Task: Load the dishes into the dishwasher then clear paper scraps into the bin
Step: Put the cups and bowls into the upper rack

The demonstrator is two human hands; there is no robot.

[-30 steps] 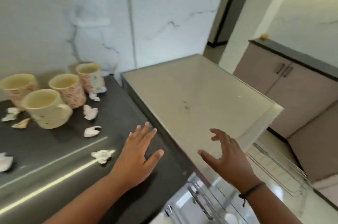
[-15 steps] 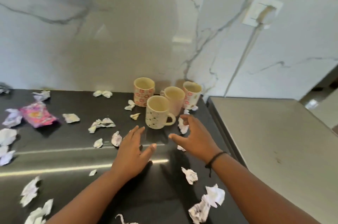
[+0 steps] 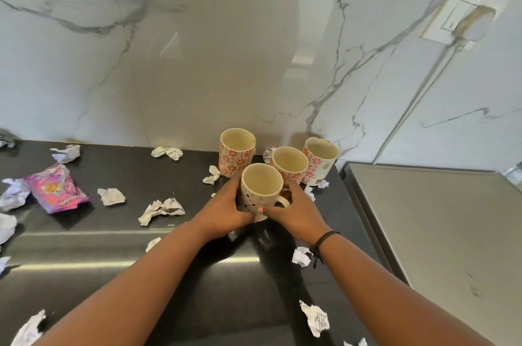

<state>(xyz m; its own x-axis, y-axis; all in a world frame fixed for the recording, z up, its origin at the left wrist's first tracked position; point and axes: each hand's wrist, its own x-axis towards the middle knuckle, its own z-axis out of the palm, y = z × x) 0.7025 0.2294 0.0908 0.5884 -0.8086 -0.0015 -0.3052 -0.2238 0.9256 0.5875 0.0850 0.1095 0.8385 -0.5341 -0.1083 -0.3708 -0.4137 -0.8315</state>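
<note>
Head view, centre of frame: left hand (image 3: 223,211) and right hand (image 3: 296,211) wrapped around near mug (image 3: 261,189), upright on dark counter (image 3: 113,246), three other mugs (image 3: 289,163) just behind. Best lifted straight up, level, clear of neighbours and of paper scraps (image 3: 161,208) strewn lower left and right.

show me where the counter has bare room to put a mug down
Best free patch: the dark counter along the light streak, between the crumpled scrap and the left hand's forearm. The beige surface at right is also bare. Crowded: around the three red-patterned mugs by the wall, and the left edge near the pink packet.
</note>
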